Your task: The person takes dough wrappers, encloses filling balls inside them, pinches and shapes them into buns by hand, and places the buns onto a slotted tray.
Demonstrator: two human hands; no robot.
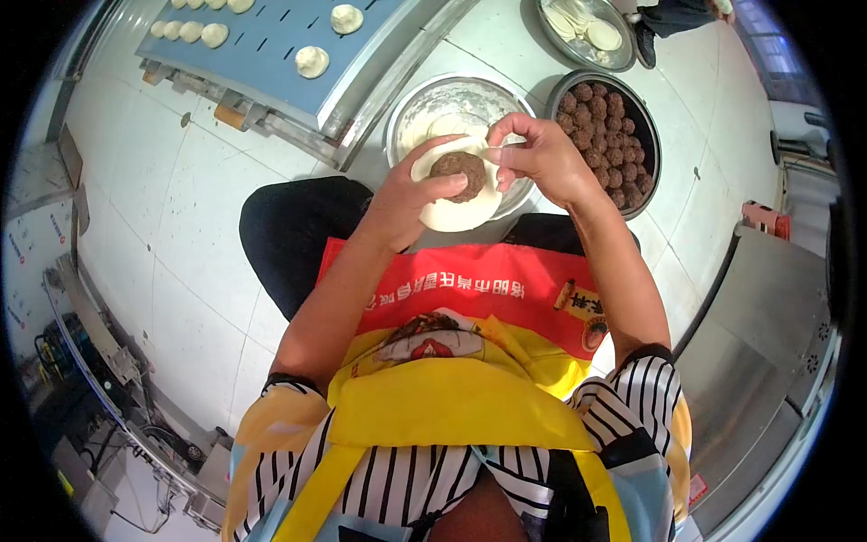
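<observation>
My left hand [405, 197] holds a round, pale dough wrapper [452, 215] from beneath and the side. A brown ball of filling [459, 172] lies at the middle of the wrapper, and my left thumb presses on it. My right hand [540, 155] pinches the wrapper's right upper edge between thumb and fingers. Directly below both hands is a metal basin [395, 135] dusted with flour, with more pale wrappers partly visible inside. To the right stands a dark round tub [657, 149] with several brown filling balls [607, 135] in it.
A blue slotted conveyor belt [262, 68] at upper left carries several filled buns [312, 61]. A metal bowl [623, 63] of wrappers sits at the top, near another person's shoe [645, 43]. A steel cabinet [750, 316] stands at right; white tiles [203, 262] cover the floor.
</observation>
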